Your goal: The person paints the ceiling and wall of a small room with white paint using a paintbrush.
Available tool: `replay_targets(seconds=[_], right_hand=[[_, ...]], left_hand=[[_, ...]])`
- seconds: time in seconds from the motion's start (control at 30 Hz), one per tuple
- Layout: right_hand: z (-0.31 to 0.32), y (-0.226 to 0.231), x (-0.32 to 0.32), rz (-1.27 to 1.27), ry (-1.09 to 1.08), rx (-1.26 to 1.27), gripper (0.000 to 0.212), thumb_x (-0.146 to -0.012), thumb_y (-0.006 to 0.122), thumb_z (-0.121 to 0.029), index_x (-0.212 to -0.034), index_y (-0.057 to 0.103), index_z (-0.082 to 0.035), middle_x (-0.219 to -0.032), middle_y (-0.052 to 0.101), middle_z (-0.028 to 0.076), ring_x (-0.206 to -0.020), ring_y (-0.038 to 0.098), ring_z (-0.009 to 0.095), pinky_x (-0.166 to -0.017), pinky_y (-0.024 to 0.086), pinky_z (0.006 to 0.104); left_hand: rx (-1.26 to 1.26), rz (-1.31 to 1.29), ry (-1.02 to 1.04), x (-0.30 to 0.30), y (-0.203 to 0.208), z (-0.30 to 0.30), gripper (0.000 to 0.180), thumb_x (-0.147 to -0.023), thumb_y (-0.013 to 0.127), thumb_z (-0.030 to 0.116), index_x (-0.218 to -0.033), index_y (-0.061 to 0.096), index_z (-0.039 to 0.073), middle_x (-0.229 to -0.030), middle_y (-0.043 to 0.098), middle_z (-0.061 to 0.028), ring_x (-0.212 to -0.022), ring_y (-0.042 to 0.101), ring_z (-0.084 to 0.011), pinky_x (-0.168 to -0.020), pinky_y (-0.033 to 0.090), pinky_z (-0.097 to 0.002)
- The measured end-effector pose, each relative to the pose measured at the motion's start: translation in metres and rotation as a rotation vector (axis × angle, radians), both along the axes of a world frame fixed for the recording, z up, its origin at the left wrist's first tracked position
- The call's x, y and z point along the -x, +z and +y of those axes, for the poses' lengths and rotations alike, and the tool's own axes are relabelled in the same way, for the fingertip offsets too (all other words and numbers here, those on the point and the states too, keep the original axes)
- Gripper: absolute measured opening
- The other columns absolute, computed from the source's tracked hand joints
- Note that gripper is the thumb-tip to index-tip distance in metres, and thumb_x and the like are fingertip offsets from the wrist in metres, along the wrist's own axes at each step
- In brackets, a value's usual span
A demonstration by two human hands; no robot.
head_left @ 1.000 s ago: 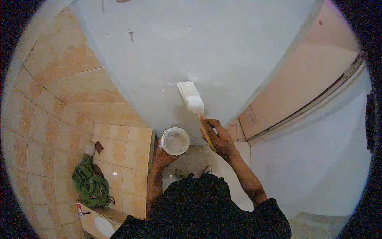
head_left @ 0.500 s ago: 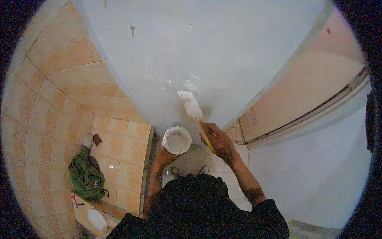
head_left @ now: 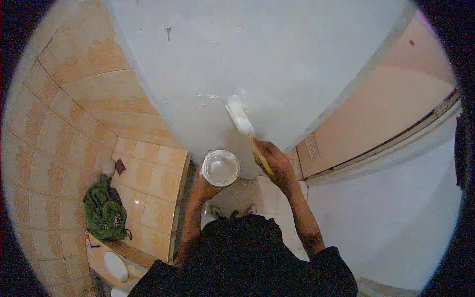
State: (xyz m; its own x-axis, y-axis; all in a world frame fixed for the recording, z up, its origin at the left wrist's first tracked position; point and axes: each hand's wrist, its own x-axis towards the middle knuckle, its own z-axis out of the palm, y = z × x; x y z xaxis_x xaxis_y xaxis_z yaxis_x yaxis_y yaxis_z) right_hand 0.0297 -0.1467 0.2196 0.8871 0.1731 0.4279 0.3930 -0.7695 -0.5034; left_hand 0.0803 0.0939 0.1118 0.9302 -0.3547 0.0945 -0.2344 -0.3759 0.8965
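Observation:
My right hand [head_left: 275, 163] grips the yellow-brown handle of a paintbrush [head_left: 241, 120], its wide head coated in white. The bristle end meets, or comes very near, the pale wall [head_left: 277, 59] beside a rough white patch [head_left: 241, 95]. In my left hand [head_left: 204, 186] is a small round tub [head_left: 220, 168] with white smears along its rim and white paint inside. The tub is held below and to the left of the brush, its opening facing up. Most of my left fingers are hidden behind it.
At left, a green bag [head_left: 105, 208] lies on an orange-and-cream tiled ledge [head_left: 153, 183]. Near it are a white oval object [head_left: 115, 266] and a small red-and-white tube [head_left: 88, 242]. A hook [head_left: 167, 32] juts from the wall. To the right is a pinkish panel [head_left: 366, 114].
The brush has moved slightly up and right along the wall toward the white patch. The tub has risen a little in my left hand. The view has shifted slightly.

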Motion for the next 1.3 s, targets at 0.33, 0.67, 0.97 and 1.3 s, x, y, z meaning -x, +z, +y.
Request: replay_targets(seconds=[0.33, 0.67, 0.97, 1.3], right_hand=[[0.004, 0.005, 0.001, 0.170, -0.071, -0.234, 0.035, -0.086, 0.063, -0.008, -0.119, 0.057, -0.002, -0.119, 0.057, 0.015, -0.100, 0.063, 0.030, -0.083, 0.053, 0.0376], [0.005, -0.006, -0.011, -0.147, 0.047, 0.100, 0.039, -0.085, 0.065, -0.010, -0.121, 0.055, 0.000, -0.112, 0.060, 0.017, -0.096, 0.063, 0.032, -0.081, 0.053, 0.0400], [0.008, -0.001, -0.005, -0.073, 0.024, 0.067, 0.037, -0.085, 0.063, -0.010, -0.121, 0.056, 0.000, -0.109, 0.061, 0.018, -0.095, 0.063, 0.032, -0.080, 0.052, 0.0393], [0.006, 0.007, 0.005, 0.127, -0.160, -0.004, 0.038, -0.087, 0.061, -0.019, -0.120, 0.058, -0.003, -0.103, 0.064, 0.018, -0.092, 0.063, 0.034, -0.075, 0.053, 0.0411]], left_hand=[[-0.014, -0.057, 0.014, 0.010, 0.022, -0.006, 0.065, -0.064, 0.086, 0.023, -0.120, 0.055, 0.008, -0.119, 0.060, -0.0128, -0.112, 0.057, -0.0277, -0.097, 0.046, -0.0399], [-0.109, -0.128, -0.095, -0.014, -0.028, 0.005, 0.063, -0.067, 0.084, 0.023, -0.121, 0.055, 0.008, -0.120, 0.060, -0.0119, -0.111, 0.057, -0.0274, -0.097, 0.046, -0.0403], [-0.028, -0.118, 0.002, 0.006, 0.029, -0.008, 0.066, -0.065, 0.085, 0.020, -0.122, 0.054, 0.009, -0.119, 0.060, -0.0110, -0.111, 0.058, -0.0264, -0.097, 0.046, -0.0385], [0.028, -0.179, 0.026, 0.008, 0.026, -0.009, 0.064, -0.061, 0.087, 0.019, -0.116, 0.055, 0.007, -0.113, 0.062, -0.0111, -0.106, 0.059, -0.0266, -0.093, 0.048, -0.0383]])
